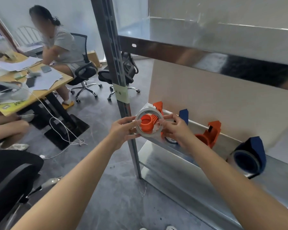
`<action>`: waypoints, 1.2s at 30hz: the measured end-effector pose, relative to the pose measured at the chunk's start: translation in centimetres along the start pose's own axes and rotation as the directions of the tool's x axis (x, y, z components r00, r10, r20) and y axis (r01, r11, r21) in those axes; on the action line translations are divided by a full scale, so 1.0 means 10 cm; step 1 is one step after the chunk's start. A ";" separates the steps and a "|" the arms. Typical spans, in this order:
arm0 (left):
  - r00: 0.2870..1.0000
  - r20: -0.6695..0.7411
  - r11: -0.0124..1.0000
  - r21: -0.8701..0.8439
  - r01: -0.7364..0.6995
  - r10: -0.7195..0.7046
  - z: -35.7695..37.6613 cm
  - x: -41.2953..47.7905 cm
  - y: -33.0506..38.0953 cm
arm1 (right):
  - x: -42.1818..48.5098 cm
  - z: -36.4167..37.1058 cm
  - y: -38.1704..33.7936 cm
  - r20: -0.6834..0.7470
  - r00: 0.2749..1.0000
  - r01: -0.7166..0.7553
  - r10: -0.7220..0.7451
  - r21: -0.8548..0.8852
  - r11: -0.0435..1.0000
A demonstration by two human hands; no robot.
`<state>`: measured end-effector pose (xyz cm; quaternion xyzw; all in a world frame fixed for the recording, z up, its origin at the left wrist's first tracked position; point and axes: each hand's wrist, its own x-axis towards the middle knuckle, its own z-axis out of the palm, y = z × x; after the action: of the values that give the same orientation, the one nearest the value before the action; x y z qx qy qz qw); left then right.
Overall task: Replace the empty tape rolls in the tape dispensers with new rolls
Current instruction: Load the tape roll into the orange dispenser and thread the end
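I hold an orange tape dispenser (146, 124) in front of the metal shelf's left end, with a clear tape roll (152, 133) ringed around its orange hub. My left hand (123, 128) grips the roll's left rim. My right hand (176, 128) holds the roll and dispenser from the right. On the shelf (206, 161) stand a second orange dispenser (208, 134) with a bare hub, a dark blue dispenser (249, 156) carrying a roll, and another blue dispenser (184, 114) partly hidden behind my right hand.
A metal upright post (118, 77) stands just left of my hands. An upper shelf rail (198, 58) runs overhead. To the left sit a person at a cluttered desk (45, 83), office chairs (83, 72) and a white cable (60, 128) on the floor.
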<state>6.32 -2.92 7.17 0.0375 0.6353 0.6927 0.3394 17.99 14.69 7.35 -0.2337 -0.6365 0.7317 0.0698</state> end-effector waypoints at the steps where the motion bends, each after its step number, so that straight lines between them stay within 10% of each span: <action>1: 1.000 -0.011 1.000 -0.013 -0.004 0.004 0.01 0.02 -0.01 | 0.03 -0.01 0.00 -0.002 1.000 0.004 -0.004 -0.007 1.000; 14: 0.963 -0.269 0.994 -0.107 0.010 -0.038 0.04 0.43 -0.20 | 0.63 -0.06 0.15 0.100 0.995 0.040 -0.023 -0.171 0.985; 22: 0.985 -0.141 0.980 -0.183 0.074 -0.101 0.06 0.68 -0.35 | 0.87 0.06 0.08 0.121 0.993 0.045 0.014 -0.466 0.884; 31: 0.988 -0.031 0.983 -0.111 0.146 -0.150 0.08 0.69 -0.34 | 0.93 0.10 0.09 0.206 0.973 -0.019 0.105 -0.382 0.924; 36: 0.990 -0.031 0.991 -0.032 0.134 -0.135 0.06 0.64 -0.33 | 1.00 -0.07 0.13 -0.044 0.995 0.056 -0.084 -0.451 0.891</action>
<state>3.16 0.79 1.88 -0.0218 0.6316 0.6781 0.3753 9.72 19.09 3.47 -0.2431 -0.7938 0.5542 0.0601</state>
